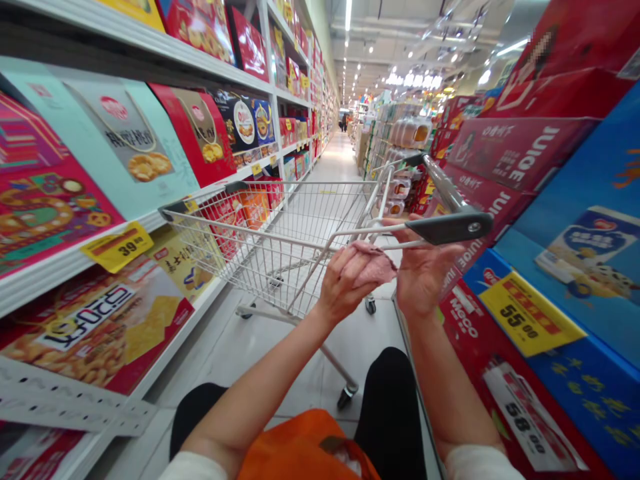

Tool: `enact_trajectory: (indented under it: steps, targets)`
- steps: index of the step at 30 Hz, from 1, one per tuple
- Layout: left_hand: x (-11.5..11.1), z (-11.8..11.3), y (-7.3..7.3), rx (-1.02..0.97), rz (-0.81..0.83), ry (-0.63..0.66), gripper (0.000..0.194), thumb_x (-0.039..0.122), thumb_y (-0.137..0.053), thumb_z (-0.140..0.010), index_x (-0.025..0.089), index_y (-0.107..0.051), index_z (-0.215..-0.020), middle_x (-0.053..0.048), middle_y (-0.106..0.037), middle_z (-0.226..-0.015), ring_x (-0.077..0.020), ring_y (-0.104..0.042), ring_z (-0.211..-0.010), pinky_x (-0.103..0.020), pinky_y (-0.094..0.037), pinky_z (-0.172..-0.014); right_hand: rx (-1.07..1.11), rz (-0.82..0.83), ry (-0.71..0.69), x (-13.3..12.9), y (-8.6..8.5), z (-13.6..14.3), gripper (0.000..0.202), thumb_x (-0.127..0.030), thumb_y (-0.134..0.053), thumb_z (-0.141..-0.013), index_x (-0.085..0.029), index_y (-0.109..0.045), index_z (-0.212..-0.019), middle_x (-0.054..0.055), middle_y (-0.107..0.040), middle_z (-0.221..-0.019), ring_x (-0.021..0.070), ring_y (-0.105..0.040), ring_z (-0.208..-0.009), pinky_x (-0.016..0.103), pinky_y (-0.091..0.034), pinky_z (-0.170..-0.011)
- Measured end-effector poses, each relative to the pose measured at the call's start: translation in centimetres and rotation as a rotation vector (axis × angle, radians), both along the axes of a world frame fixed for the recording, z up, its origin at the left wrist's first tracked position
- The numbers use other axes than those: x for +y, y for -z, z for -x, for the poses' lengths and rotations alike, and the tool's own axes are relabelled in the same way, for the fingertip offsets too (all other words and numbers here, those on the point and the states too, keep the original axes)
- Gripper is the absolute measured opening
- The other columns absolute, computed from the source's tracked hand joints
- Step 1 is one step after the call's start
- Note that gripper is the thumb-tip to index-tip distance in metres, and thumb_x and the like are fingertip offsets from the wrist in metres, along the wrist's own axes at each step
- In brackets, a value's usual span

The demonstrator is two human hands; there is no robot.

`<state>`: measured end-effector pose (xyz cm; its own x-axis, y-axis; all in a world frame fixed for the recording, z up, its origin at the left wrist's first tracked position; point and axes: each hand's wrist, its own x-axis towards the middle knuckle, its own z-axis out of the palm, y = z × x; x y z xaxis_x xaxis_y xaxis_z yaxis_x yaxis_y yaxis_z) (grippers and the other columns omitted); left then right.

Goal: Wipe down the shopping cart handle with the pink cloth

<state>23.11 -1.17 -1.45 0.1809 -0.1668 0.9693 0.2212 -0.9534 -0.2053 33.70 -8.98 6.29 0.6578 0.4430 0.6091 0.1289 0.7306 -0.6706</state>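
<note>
A metal wire shopping cart (260, 232) stands sideways in front of me, its handle (450, 228) at the right. My left hand (340, 280) is closed round a crumpled pink cloth (374, 263), against the cart's wire frame below the handle. My right hand (423, 280) is at the frame just under the dark end of the handle. Its palm faces the cloth, and its fingers curl round the metal bar, partly hidden behind it. The cart's basket holds nothing that I can see.
Shelves with boxed snacks (145, 133) and yellow price tags (120, 247) run along the left. Stacked red boxes (520, 150) and blue boxes (590, 253) rise close on the right. The tiled aisle (327, 157) stretches ahead. Cart wheels (346, 397) rest near my knees.
</note>
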Motion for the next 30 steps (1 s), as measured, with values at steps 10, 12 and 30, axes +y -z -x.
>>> enact_trajectory:
  steps: [10, 12, 30]
  targets:
    - [0.1, 2.2, 4.4, -0.047, 0.187, 0.042, 0.014, 0.009, -0.069, -0.087, 0.021, -0.065, -0.094, -0.008, -0.061, -0.128, -0.0246, -0.052, -0.134, -0.043, -0.053, -0.103, -0.081, -0.046, 0.112, 0.9, -0.3, -0.3, 0.054, -0.065, -0.034, -0.098, -0.026, -0.054, -0.067, -0.004, -0.062, -0.060, 0.0161, -0.067, -0.077, 0.039, -0.051, -0.091]
    - [-0.1, 1.2, 1.6, -0.063, 0.165, 0.005, 0.009, 0.016, -0.069, -0.089, 0.023, -0.065, -0.095, -0.006, -0.060, -0.132, -0.0254, -0.048, -0.137, -0.046, -0.050, -0.106, -0.068, -0.046, 0.143, 1.0, -0.4, 0.0, 0.054, -0.065, -0.031, -0.099, -0.026, -0.052, -0.066, -0.004, -0.061, -0.059, 0.0163, -0.066, -0.075, 0.039, -0.052, -0.089]
    - [0.9, 2.6, 8.1, -0.012, 0.314, -0.100, 0.007, 0.021, -0.061, -0.094, 0.023, -0.067, -0.093, -0.008, -0.061, -0.125, -0.0250, -0.052, -0.132, -0.046, -0.052, -0.103, -0.068, -0.039, 0.126, 0.9, -0.6, -0.3, 0.055, -0.067, -0.028, -0.098, -0.025, -0.045, -0.066, -0.006, -0.052, -0.059, 0.0128, -0.059, -0.053, 0.036, -0.052, -0.070]
